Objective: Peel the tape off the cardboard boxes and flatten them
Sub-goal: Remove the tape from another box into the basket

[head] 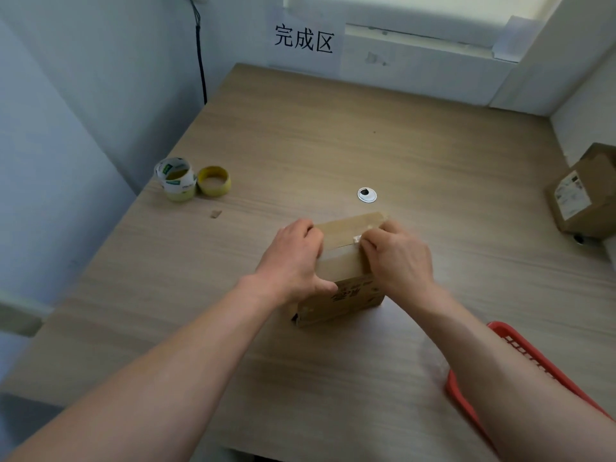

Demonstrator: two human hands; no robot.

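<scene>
The box [343, 261] was steadied by the left hand [293, 261] while tape [356, 239] (a crumpled end) was pinched by the right hand [396, 258]; a steady pull along the seam was called for next.

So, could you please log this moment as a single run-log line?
stage: peeling tape | left hand: steadies cardboard box | right hand: pinches tape at top seam | box: unflattened, on table

Both bare forearms reach forward and converge at the centre. The left hand [293, 261] lies palm-down, fingers curled over and thumb pressed along the near side. The right hand [398, 258] is bent at the wrist, its fingertips [366, 243] pinched tightly together, knuckles raised.
</scene>
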